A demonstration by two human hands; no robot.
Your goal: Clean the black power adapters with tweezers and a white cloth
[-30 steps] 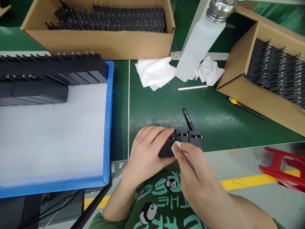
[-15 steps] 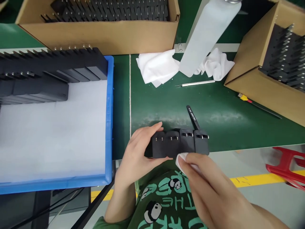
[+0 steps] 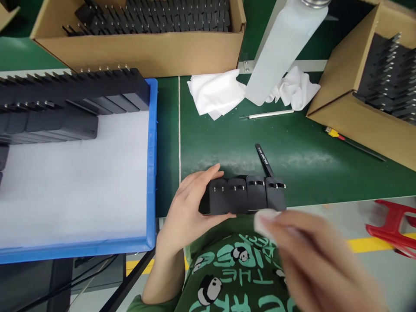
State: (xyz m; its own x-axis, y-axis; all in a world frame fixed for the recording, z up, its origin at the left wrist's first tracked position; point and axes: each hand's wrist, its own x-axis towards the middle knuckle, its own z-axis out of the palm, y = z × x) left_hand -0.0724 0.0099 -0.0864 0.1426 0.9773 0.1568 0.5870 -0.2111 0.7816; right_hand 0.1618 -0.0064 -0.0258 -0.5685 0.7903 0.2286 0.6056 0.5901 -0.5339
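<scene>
A row of several black plug adapters stands at the bench's front edge, with metal prongs facing up. My left hand is closed around the left end of the row, fingers on the far side and thumb along the near side. My right hand, smeared by motion, pinches a small white cloth just in front of the row's right end. Behind that end lie black tweezers, partly hidden by the adapters.
At left is a blue-rimmed tray with rows of black adapters. Cardboard boxes of adapters stand at the back and right. Nearby are a white bottle, folded cloth, crumpled cloth and a thin white-handled tool.
My right hand has moved right with the white cloth, away from the adapters' near side. The left hand keeps its hold on the row.
</scene>
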